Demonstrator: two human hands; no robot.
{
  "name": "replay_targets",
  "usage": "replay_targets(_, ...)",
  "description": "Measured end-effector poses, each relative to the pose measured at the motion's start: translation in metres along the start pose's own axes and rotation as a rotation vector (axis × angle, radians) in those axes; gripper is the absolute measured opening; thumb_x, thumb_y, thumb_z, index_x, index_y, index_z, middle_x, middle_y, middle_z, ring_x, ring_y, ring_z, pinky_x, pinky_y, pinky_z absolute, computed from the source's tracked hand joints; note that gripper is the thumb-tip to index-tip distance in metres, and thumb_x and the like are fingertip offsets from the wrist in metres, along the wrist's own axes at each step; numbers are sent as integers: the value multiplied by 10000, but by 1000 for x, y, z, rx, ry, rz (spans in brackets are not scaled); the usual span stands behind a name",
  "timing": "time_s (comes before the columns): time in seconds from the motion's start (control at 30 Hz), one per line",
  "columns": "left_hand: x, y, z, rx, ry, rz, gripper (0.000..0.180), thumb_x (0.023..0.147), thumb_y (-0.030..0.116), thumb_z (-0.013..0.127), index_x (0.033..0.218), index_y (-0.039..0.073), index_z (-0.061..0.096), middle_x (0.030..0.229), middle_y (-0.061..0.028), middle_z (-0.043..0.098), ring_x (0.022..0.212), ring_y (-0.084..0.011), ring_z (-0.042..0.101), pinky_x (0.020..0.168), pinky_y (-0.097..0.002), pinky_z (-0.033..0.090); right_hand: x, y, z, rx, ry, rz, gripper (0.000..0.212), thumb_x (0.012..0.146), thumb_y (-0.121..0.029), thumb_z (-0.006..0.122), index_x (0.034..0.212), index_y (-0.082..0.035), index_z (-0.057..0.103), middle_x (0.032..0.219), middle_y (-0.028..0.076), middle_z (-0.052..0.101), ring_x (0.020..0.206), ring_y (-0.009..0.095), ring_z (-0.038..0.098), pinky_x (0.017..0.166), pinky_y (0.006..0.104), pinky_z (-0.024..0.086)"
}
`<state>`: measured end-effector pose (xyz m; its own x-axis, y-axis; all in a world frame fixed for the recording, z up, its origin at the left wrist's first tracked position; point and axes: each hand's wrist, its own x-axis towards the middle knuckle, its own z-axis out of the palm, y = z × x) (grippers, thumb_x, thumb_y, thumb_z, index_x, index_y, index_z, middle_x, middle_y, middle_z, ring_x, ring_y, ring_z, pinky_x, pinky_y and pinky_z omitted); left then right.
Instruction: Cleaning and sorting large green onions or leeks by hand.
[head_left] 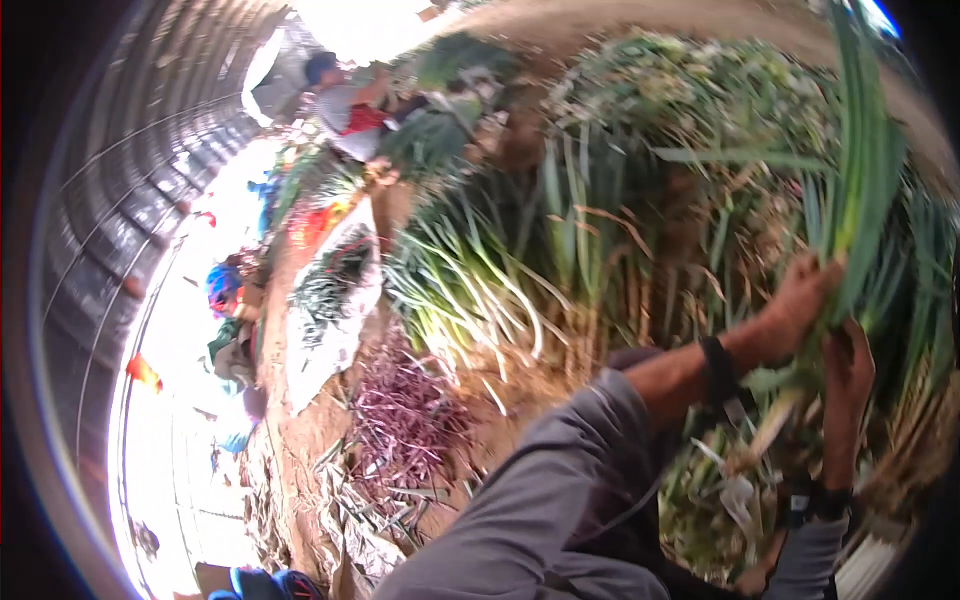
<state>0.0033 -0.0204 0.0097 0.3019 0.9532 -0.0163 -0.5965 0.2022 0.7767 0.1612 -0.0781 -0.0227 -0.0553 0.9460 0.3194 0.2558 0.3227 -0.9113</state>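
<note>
At the right, a leek (862, 170) with long, broad green leaves rises upright between my hands. My left hand (800, 300), with a dark band on its wrist, is closed round the base of the leaves. Just below and to the right, my right hand (848, 368) is closed on the same plant, its fingers partly hidden by the leaves. A pale stalk (768, 432) slants down under my hands, above a heap of stripped leaves and scraps (715, 500). More upright leeks (590, 240) stand close by on the left.
Pulled green onions with white stems (480, 290) lie left of my arm, beside purple stalks (405, 410) and a white sack (335, 310) of greens. A seated person (345, 105) is at the far left. More greens (690, 90) are piled behind.
</note>
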Motion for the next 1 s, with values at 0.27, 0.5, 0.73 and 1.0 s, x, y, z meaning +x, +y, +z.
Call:
replay_targets(0.27, -2, 6, -5, 39, -129, 283, 326, 1017, 367, 558, 1157, 73, 557, 871, 40, 562, 747, -27, 525, 629, -230, 458, 3, -27, 15, 184, -46, 27, 213, 920, -127, 680, 1069, -12, 581, 996, 2, 579, 959, 77, 526, 846, 238, 423)
replay_targets(0.5, -4, -4, 15, 39, -151, 264, 351, 1013, 367, 560, 1152, 44, 569, 862, 45, 592, 735, -25, 531, 658, -232, 464, 0, -18, -12, 76, -88, -14, 281, 926, -184, 636, 1130, 4, 587, 1005, 54, 586, 936, 133, 534, 839, 289, 434)
replay_targets(0.73, -8, -16, 18, 123, -123, 274, 367, 1011, 372, 561, 1147, 33, 601, 915, 43, 616, 805, -25, 533, 688, -222, 455, -22, -30, 2, -77, 58, 80, 345, 924, -194, 642, 1162, 44, 570, 1046, 110, 609, 956, 163, 549, 865, 322, 449)
replay_targets(1.0, -9, -7, 12, 120, -112, 304, 377, 1018, 385, 545, 1146, 33, 588, 897, 44, 604, 783, -14, 517, 667, -218, 444, -11, -38, 6, -15, 4, 70, 267, 909, -160, 653, 1067, 37, 568, 992, 91, 599, 929, 159, 544, 863, 334, 451)
